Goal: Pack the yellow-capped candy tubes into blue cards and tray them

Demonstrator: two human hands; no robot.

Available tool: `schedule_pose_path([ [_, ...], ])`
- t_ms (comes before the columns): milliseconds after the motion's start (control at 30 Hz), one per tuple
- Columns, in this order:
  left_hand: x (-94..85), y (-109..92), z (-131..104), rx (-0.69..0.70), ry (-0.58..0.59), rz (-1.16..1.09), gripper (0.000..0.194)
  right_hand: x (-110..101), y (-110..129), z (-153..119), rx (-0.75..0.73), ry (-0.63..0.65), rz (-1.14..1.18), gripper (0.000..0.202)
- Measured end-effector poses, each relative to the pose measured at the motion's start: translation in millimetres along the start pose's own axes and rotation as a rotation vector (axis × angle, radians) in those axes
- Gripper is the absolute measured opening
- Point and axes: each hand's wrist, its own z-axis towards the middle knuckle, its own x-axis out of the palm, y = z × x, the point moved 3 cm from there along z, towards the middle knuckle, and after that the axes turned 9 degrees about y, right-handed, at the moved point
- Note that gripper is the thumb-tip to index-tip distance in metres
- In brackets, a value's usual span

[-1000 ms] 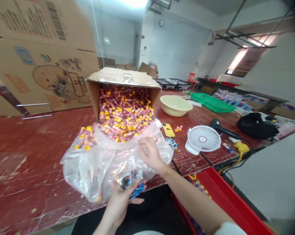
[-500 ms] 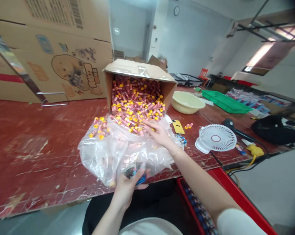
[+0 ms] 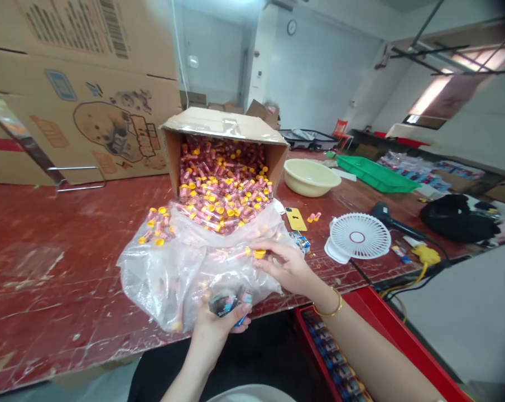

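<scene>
My left hand (image 3: pixel 219 326) is closed around small blue printed packets (image 3: pixel 225 304) near the table's front edge. My right hand (image 3: pixel 283 265), with a gold bangle at the wrist, pinches a pink tube with a yellow cap (image 3: pixel 259 253) over a clear plastic bag (image 3: pixel 152 279). Behind the bag, a cardboard box (image 3: pixel 225 124) lies with its opening towards me, full of pink tubes with yellow caps (image 3: pixel 222 190). Several more tubes (image 3: pixel 158 226) rest on the bag's left side.
Right of the box are a cream basin (image 3: pixel 311 177), a yellow phone (image 3: pixel 296 219), a white fan (image 3: pixel 359 236) and a green tray (image 3: pixel 375 174). A large carton (image 3: pixel 89 128) stands at the left. Below the table edge sits a red bin (image 3: pixel 371 318) with packets.
My right hand has drawn back from the pile at the box towards my left hand and now has a yellow-capped tube. The view has shifted slightly.
</scene>
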Motion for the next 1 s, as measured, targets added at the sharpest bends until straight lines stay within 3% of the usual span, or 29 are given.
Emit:
schedule_pose_path([
  [100, 3.3, 2.9, 1.6, -0.016, 0.001, 0.028, 0.041, 3.4, 0.8, -1.8, 0.007, 0.037, 0.041, 0.028],
  [233, 5.5, 4.2, 0.6, -0.022, -0.021, -0.003, 0.051, 13.1, -10.7, -0.3, 0.120, 0.026, 0.354, 0.032],
  [400, 7.8, 3.2, -3.5, -0.075, 0.079, -0.046, 0.043, 27.6, -27.7, -3.9, 0.293, -0.023, 0.641, 0.039],
  [600, 5.0, 8.4, -1.5, -0.106, 0.053, -0.063, 0.042, 22.3, -27.5, -15.3, 0.215, -0.206, 0.679, 0.034],
  [800, 6.3, 8.1, -0.2, -0.069, 0.043, -0.059, 0.044, 32.1, -11.5, -31.7, 0.296, 0.028, 0.529, 0.030],
  [1000, 8.1, 2.8, -5.4, -0.118, 0.025, -0.066, 0.047, 49.2, -4.3, -32.2, 0.315, 0.128, 0.528, 0.033],
])
